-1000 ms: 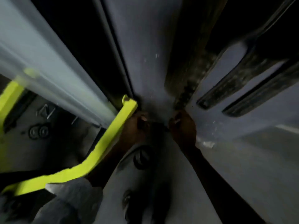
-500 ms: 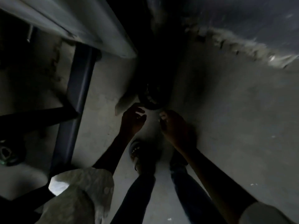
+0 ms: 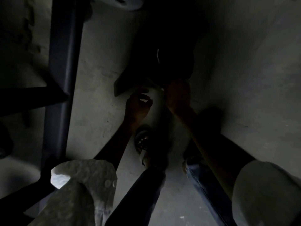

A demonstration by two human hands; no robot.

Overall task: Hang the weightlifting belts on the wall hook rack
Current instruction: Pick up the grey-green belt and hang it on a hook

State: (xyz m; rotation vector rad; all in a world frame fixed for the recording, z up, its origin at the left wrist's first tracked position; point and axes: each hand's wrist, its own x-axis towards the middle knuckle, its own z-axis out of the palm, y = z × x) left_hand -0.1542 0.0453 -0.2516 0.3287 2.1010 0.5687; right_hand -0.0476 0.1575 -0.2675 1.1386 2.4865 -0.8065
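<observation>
We see a dark heap (image 3: 169,62) on the grey floor (image 3: 244,70) ahead of the feet, likely the belts, too shadowed to confirm. A flat dark strap end (image 3: 128,85) juts left from it. Our right hand (image 3: 178,97) reaches its edge; we cannot tell its grip. Our left hand (image 3: 138,106) hovers beside, fingers loosely curled, holding nothing. A dark metal post (image 3: 63,70) stands left.

Dim, murky view. A dark mass (image 3: 171,62) at upper centre is too shadowed to identify. The right hand's (image 3: 178,95) fingertips vanish into it; its grip is unreadable.
</observation>
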